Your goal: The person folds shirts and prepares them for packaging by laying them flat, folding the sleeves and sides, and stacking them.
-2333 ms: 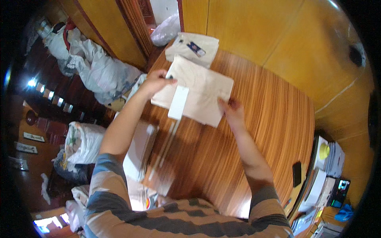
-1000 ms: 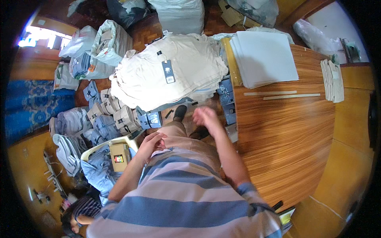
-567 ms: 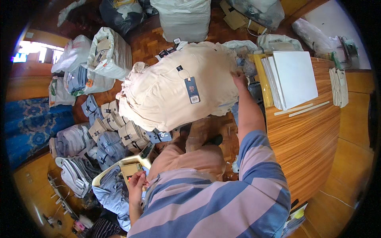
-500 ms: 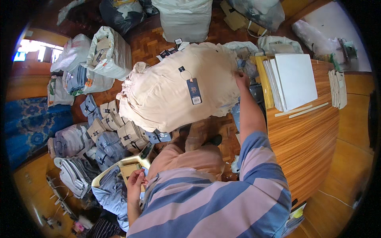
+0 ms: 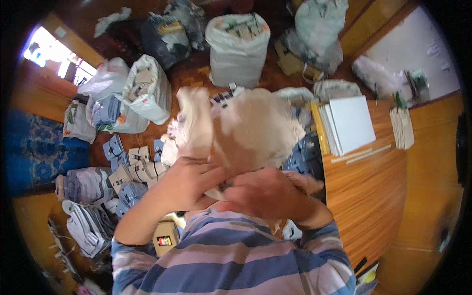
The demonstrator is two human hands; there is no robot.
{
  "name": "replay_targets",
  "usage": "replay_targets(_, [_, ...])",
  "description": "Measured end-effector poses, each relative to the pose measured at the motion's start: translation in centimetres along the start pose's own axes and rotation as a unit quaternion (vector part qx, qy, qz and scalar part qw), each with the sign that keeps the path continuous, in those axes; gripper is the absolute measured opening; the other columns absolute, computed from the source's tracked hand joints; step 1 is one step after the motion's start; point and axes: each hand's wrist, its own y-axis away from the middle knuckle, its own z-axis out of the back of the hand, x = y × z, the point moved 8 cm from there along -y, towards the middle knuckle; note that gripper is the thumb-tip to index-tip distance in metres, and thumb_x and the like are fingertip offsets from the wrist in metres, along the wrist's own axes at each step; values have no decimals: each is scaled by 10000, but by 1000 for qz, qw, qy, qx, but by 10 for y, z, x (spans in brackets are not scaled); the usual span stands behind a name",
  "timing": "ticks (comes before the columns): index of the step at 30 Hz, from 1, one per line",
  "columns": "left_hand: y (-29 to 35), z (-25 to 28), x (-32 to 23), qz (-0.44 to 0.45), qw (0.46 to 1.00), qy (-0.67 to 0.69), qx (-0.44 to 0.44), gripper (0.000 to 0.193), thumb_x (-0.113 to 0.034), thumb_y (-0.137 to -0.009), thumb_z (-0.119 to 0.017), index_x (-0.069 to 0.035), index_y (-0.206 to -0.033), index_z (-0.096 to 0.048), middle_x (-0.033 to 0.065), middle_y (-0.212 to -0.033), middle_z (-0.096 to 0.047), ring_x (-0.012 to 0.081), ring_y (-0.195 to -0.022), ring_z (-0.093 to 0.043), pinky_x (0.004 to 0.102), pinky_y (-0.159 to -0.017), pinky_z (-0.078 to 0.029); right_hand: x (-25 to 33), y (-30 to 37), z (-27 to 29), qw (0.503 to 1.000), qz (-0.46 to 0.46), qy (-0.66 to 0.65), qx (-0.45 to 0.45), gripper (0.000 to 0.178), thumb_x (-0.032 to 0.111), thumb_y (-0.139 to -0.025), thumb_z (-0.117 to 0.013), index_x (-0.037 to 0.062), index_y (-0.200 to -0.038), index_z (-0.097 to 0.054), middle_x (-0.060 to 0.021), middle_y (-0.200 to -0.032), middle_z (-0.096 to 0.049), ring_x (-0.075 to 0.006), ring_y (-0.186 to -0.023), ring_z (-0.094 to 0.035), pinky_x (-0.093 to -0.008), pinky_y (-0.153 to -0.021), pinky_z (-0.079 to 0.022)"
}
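Close in front of my chest, both hands grip a beige garment (image 5: 195,115), which is smeared by motion. My left hand (image 5: 194,178) is closed on its near edge, fingers curled inward. My right hand (image 5: 258,191) is also closed on the cloth, beside the left one; its fingertips are partly hidden. A pinkish-beige fold (image 5: 306,181) of cloth sticks out past the right hand. Behind lies the pile of beige garments (image 5: 268,118), with dark tags (image 5: 225,97) at its far edge. The held cloth hides part of the pile.
Folded beige and blue clothes (image 5: 140,169) lie in stacks at the left. White sacks (image 5: 238,56) stand across the far floor. On the right is a wood-grain table (image 5: 366,196) bearing white boards (image 5: 350,125). An open cardboard box (image 5: 166,236) sits at lower left.
My right hand has come back from the pile's right side, and my left hand has risen from the lower left. Both now hold a beige garment, raised toward me. The view has shifted.
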Motion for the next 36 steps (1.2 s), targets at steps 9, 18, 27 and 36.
replay_targets(9, [188, 89, 27, 170, 796, 485, -320, 359, -345, -761, -861, -35, -819, -690, 167, -849, -659, 312, -748, -676, 418, -685, -521, -90, 74, -24, 933, -199, -234, 186, 274, 284, -876, -829, 69, -1040, -784, -124, -890, -737, -264, -843, -707, -402, -834, -538])
replay_targets(18, [223, 325, -13, 545, 650, -512, -138, 307, -155, -708, -808, 33, -947, -770, 217, -803, -753, 353, -704, -751, 441, -607, -579, -69, -189, 128, 888, 93, 443, -79, 246, 215, -990, -527, 83, -939, -728, -144, -910, -756, -330, -830, -745, -479, -698, -586])
replay_targets(27, [343, 59, 122, 510, 827, -163, 168, 204, -152, -820, -646, -15, -924, -757, 239, -937, -746, 448, -851, -717, 490, -718, -570, -179, -11, 6, 908, -255, 256, 211, 379, 131, -826, -678, 226, -1179, -778, -124, -1086, -770, -375, -967, -736, -471, -876, -576])
replay_targets(36, [114, 251, -29, 118, 924, -199, -304, 251, -149, -862, -641, 46, -1020, -635, 130, -1062, -674, 268, -1014, -640, 327, -935, -473, 65, 152, 205, 945, -247, 180, -120, 210, 216, -810, -755, 8, -832, -737, -120, -683, -670, -289, -604, -672, -378, -585, -496])
